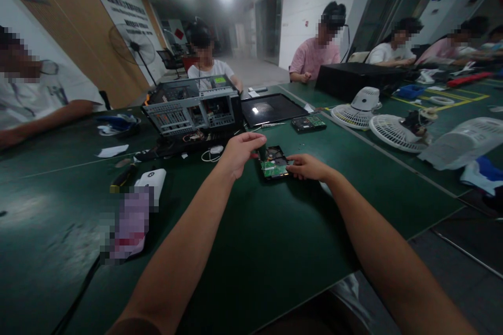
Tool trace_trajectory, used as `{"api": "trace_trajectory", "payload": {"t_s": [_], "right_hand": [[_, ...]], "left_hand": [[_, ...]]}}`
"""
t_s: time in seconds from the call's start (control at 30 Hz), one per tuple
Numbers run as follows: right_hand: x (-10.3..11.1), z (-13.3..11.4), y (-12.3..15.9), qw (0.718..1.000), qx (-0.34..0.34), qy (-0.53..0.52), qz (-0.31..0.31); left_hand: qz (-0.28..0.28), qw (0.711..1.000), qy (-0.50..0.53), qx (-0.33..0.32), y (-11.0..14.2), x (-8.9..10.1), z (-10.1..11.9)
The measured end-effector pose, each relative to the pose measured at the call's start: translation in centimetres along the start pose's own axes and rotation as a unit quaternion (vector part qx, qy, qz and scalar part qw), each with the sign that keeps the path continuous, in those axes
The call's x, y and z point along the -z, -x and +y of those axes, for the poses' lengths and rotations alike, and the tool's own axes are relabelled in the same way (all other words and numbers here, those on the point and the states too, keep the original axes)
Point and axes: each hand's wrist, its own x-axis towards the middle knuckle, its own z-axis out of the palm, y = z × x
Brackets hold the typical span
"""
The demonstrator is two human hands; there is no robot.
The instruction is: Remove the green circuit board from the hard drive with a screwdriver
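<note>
A hard drive (274, 163) lies on the green table (243, 230) with its green circuit board facing up. My left hand (240, 152) hovers over its left end, fingers curled round a dark tool (262, 153) that stands upright on the drive. My right hand (306, 167) rests on the drive's right edge, fingers pinched against it.
An open computer case (194, 110) stands behind the drive, with its black side panel (273, 109) and a second drive (308, 123) to the right. White fan parts (393, 128) lie at the right. A white device (151, 180) and a screwdriver (123, 177) lie at the left. Several people sit around.
</note>
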Motion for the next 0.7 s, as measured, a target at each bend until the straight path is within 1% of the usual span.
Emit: {"api": "trace_trajectory", "payload": {"t_s": [0.03, 0.1, 0.2, 0.4, 0.53, 0.7], "right_hand": [[0.01, -0.01, 0.00, 1.000, 0.000, 0.001, -0.001], [0.03, -0.02, -0.01, 1.000, 0.001, 0.003, -0.001], [0.04, -0.10, 0.04, 1.000, 0.000, 0.003, 0.002], [0.04, -0.17, 0.12, 1.000, 0.005, 0.009, 0.002], [0.04, 0.02, 0.00, 1.000, 0.007, 0.008, 0.005], [0.01, 0.12, -0.02, 1.000, 0.001, 0.005, 0.007]], "left_hand": [[0.005, 1.000, -0.011, 0.005, -0.04, 0.10, 0.06], [0.002, 1.000, -0.001, 0.027, -0.02, 0.23, 0.18], [-0.029, 0.996, 0.058, 0.060, 0.21, 0.17, 0.35], [-0.080, 0.981, 0.146, 0.101, 0.51, -0.05, 0.53], [-0.079, 0.976, 0.167, 0.115, 0.45, 0.06, 0.61], [-0.074, 0.979, 0.150, 0.113, 0.30, 0.04, 0.42]]}}
